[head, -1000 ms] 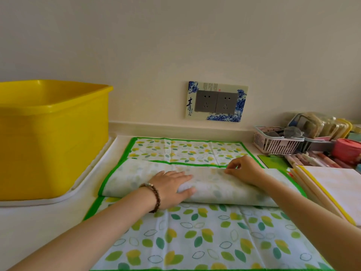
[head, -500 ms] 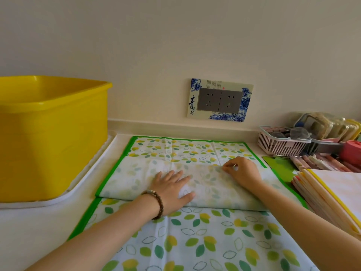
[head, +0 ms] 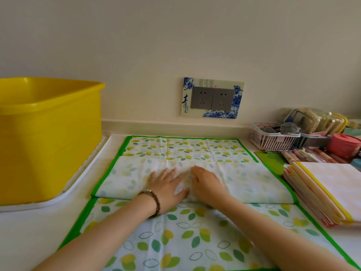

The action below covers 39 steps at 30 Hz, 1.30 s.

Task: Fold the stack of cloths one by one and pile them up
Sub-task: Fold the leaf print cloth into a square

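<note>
Head view, hands first. State condition.

Found left hand (head: 168, 189) flat, fingers straight and spread, gripping nothing. Found right hand (head: 207, 184) likewise flat, fingers together, close alongside the left. Pressing down side by side on the pale folded band (head: 250, 180) of the leaf-print cloth (head: 187, 237).

Give reason for that placement.

Judged as smoothing: set at mid-band, presumably to fix the crease and work the layer flat outward before a further fold. Not a grasp.

Locate the cloth.

Spread on the desk (head: 27, 237), green-bordered, printed face showing both beyond and nearer than the band; band lying reverse side up across the middle. Cannot tell whether more cloths lie beneath.

Report surroundings.

Noted pile of cloths (head: 336, 184) just beside the right border, edges roughly squared, likely kept within reach for stacking. Yellow tub (head: 50, 141) on white tray (head: 78, 180) at left, apart from the cloth. Pink basket (head: 273, 140) and assorted clutter against the wall, far right.

Assess progress.

Rated as mid-fold on this piece; stacking not yet done.
</note>
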Each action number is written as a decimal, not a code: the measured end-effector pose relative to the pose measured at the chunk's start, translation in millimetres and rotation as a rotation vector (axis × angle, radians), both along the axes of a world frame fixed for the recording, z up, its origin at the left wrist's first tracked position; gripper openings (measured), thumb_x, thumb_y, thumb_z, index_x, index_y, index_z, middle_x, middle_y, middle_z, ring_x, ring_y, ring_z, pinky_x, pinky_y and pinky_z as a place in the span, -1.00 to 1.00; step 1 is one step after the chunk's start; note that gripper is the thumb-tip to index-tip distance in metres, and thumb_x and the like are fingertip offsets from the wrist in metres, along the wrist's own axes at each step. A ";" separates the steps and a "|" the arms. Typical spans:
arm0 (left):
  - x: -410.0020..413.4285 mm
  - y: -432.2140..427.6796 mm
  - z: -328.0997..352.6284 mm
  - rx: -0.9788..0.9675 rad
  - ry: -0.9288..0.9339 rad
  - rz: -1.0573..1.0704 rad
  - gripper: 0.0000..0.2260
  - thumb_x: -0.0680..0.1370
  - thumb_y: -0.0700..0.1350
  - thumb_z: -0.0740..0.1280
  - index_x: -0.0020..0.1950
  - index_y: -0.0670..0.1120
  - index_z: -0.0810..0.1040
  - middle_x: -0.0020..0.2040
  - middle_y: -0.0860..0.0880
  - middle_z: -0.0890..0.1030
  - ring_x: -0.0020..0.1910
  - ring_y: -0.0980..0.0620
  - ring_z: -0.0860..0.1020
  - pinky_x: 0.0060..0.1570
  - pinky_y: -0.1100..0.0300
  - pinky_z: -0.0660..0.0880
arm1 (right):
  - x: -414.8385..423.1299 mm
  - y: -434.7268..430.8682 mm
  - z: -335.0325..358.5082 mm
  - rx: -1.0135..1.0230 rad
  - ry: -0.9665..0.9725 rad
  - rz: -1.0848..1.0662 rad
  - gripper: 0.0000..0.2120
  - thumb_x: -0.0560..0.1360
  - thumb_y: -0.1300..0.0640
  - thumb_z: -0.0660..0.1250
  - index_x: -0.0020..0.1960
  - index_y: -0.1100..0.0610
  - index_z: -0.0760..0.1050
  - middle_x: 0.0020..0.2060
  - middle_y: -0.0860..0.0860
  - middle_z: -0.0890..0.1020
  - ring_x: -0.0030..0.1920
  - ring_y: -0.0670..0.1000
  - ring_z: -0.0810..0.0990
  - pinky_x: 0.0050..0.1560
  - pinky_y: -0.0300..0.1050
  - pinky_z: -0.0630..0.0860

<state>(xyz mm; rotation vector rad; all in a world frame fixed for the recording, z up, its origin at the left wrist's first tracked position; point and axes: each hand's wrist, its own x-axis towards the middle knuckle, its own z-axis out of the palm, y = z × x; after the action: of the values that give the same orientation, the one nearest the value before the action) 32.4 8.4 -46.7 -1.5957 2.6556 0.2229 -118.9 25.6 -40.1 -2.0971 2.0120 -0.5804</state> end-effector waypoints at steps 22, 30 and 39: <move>1.3 -1.6 -3.1 0.017 0.044 -0.027 0.17 -0.04 0.64 -0.42 0.52 0.16 -0.22 0.54 0.08 -0.23 0.52 0.02 -0.23 0.45 -0.13 -0.24 | -163.0 59.4 2.6 0.345 0.304 -0.216 -0.35 0.55 -0.29 -0.22 0.54 -0.02 -0.22 0.53 -0.07 -0.18 0.52 -0.09 -0.20 0.51 -0.04 -0.22; 1.5 -0.2 -1.5 0.038 0.035 -0.019 0.01 0.18 0.63 -0.25 0.52 0.15 -0.21 0.55 0.07 -0.22 0.52 0.00 -0.23 0.45 -0.14 -0.24 | -96.4 44.5 12.3 0.175 0.196 -0.095 -0.43 0.61 -0.17 -0.13 0.55 0.02 -0.11 0.54 -0.05 -0.09 0.52 -0.08 -0.16 0.48 -0.04 -0.24; 3.1 6.7 3.2 0.019 0.085 -0.003 -0.26 0.46 0.44 -0.02 0.54 0.13 -0.07 0.55 0.07 -0.07 0.52 0.05 -0.16 0.45 -0.12 -0.24 | -29.7 31.5 -3.6 0.137 0.191 0.090 -0.47 0.59 -0.22 -0.07 0.53 -0.13 -0.02 0.53 -0.12 0.01 0.53 -0.09 -0.08 0.50 -0.04 -0.16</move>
<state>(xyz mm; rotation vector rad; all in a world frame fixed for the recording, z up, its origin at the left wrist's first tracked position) 35.5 15.0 -43.5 -1.6117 2.7093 0.3214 -148.6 57.1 -43.7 -2.2190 1.9769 -0.2279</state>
